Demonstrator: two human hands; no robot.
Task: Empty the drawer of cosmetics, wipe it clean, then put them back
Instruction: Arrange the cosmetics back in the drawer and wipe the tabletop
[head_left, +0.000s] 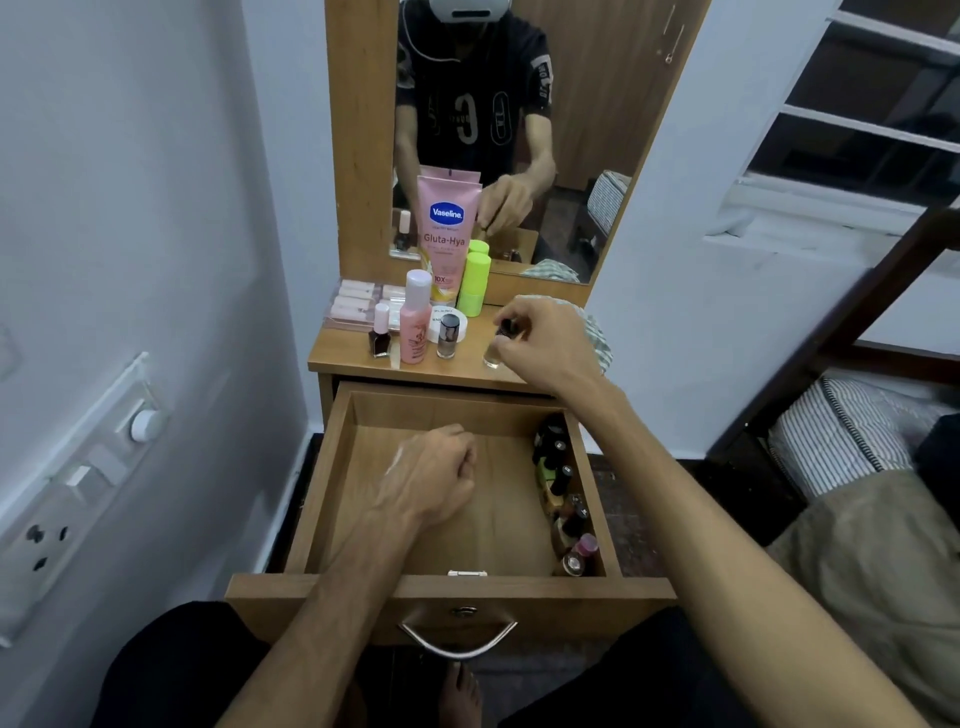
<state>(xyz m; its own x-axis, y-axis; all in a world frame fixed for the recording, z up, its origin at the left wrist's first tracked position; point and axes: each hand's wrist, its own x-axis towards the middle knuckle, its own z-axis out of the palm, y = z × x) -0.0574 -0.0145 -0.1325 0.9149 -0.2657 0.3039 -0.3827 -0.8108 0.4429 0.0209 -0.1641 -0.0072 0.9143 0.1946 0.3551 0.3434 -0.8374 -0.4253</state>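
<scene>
With the drawer (332, 470) pulled fully out, emptying is partly done: floor bare except a row of small bottles (563, 499) lying jumbled along its right wall, front-right corner to back-right corner. Their axes are mixed; most seem tipped, caps roughly toward the back, can't tell exactly.

Left hand (434, 475) hangs over the drawer's middle, curled into a loose fist; can't tell if it holds anything. Probably between picks.

Right hand (540, 345) is over the tabletop (337, 353) front-right edge, pinching the dark cap of a clear small bottle (494, 353), upright, long axis vertical, base at or just on the surface. Cap grip suits setting it down standing.

Behind, toward the back-left: dark nail polish (379, 338), pink bottle (415, 325), glass bottle (448, 338), green stick (475, 286), Vaseline tube (448, 234) against the mirror (571, 130), all upright, packed close to leave room.
</scene>
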